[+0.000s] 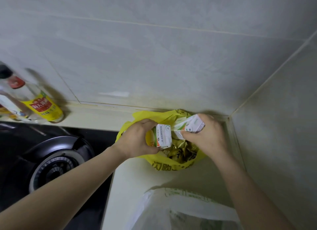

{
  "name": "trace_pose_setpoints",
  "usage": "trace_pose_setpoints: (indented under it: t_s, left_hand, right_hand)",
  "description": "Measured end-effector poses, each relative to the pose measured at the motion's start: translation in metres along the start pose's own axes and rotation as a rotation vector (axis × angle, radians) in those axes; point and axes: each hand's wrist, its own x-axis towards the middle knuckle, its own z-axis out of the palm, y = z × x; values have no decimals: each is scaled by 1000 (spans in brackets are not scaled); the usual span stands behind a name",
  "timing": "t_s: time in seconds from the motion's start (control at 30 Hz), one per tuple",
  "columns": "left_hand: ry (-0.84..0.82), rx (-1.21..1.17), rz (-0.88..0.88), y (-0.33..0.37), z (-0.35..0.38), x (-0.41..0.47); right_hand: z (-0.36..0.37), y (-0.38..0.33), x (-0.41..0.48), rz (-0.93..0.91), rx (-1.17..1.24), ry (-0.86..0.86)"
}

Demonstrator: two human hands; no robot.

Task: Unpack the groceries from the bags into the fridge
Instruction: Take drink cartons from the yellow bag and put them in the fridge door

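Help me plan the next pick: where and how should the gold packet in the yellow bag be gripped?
Likely from straight above, through the open mouth of the yellow bag, since its walls close off the sides. Put the grip on a raised crinkled fold of the gold packet, which lies low inside.

A black cooktop [15, 132] fills the left, with a round burner [54, 168] near its right edge. Beyond it, at the far left, a clear bottle [42, 107] with a yellow label and red cap stands against the pale tiled wall [154, 49], and another bottle [8, 95] stands just beside it. The cream tabletop [130, 178] lies to the right.
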Motion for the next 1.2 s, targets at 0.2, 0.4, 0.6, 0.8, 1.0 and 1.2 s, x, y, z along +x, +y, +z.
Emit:
trace_pose_setpoints:
  t_s: [0.2, 0.4, 0.6, 0.8, 1.0, 1.2]
  left_hand:
    - [168, -387, -177, 28, -15, -15]
    - [336, -648, -208, 71, -39, -47]
    - [491, -828, -243, 114, -61, -95]
    - [581, -922, -204, 146, -81, -153]
    - [679, -911, -192, 160, -103, -210]
    - [776, -870, -182, 156, -134, -267]
  right_hand:
    - [-23, -6, -42, 13, 179, 40]
    - [-44, -13, -74, -24, 389, 112]
    - [-63, -43, -114, -159, 604, 204]
    - [-74, -74, -150, -297, 663, 184]
    - [-72, -108, -181, -407, 668, 47]
    - [-58, -154, -222, -484, 632, 16]
